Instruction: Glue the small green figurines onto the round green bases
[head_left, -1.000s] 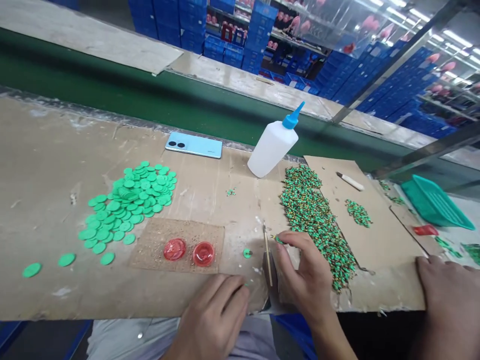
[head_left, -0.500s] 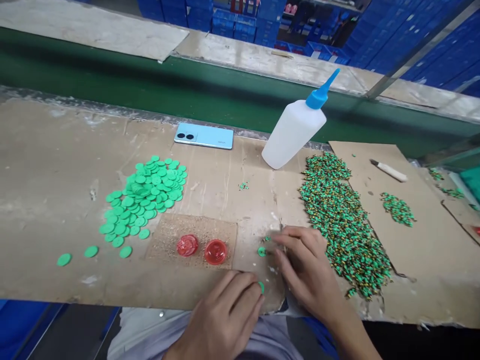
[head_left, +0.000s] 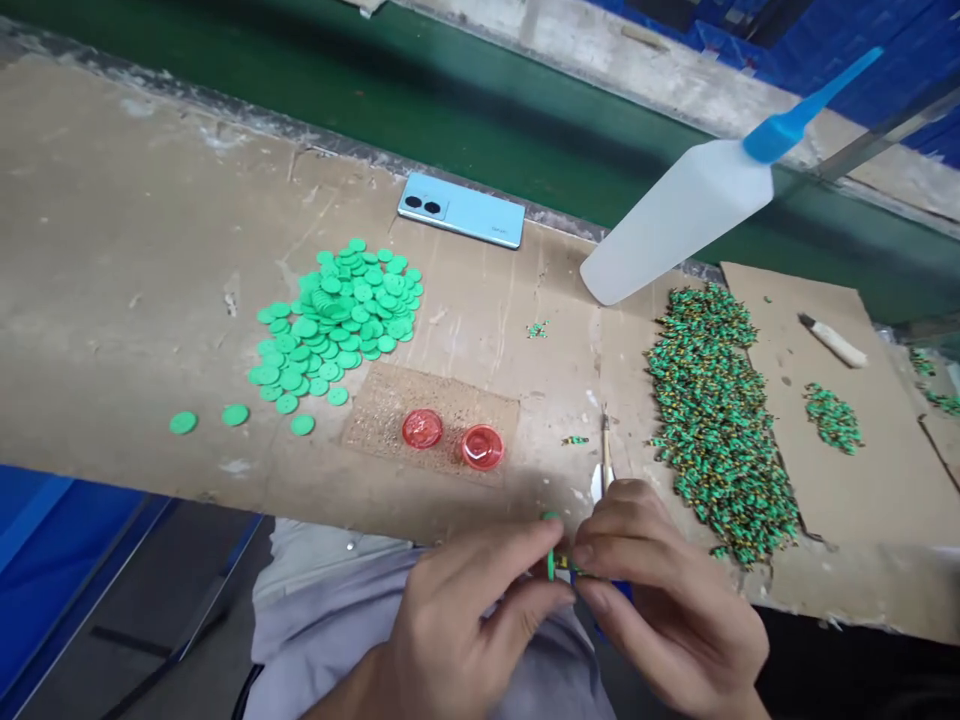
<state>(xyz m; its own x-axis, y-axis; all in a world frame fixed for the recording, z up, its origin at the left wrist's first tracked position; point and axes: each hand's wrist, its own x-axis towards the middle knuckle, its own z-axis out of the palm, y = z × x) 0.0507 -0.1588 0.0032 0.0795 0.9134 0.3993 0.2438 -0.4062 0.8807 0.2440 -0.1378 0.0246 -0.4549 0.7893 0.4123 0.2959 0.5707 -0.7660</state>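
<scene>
Near the table's front edge, my left hand (head_left: pixel 480 610) pinches a green disc (head_left: pixel 551 562) by its rim, turned edge-on. My right hand (head_left: pixel 660 590) holds a small green and yellow piece (head_left: pixel 571 565) between thumb and fingers, with its end at the disc's face; the fingertips partly hide it. Beyond the hands one small green piece (head_left: pixel 576 440) lies on the table beside a thin pointed tool (head_left: pixel 606 450). Two red dishes (head_left: pixel 422 429) rest on a brown board (head_left: pixel 375 410) to the left.
Green discs (head_left: pixel 337 310) are heaped at the left. A blue phone (head_left: pixel 461 210) lies at the back, near a white bottle (head_left: pixel 682 220) with a blue nozzle. Many small green pieces (head_left: pixel 720 420) cover the right side, beside cardboard (head_left: pixel 787 480) holding a knife (head_left: pixel 834 342).
Both hands have come together near the front edge, now with the disc and small piece between them. The pointed tool shows on the table. The camera view has shifted and tilted.
</scene>
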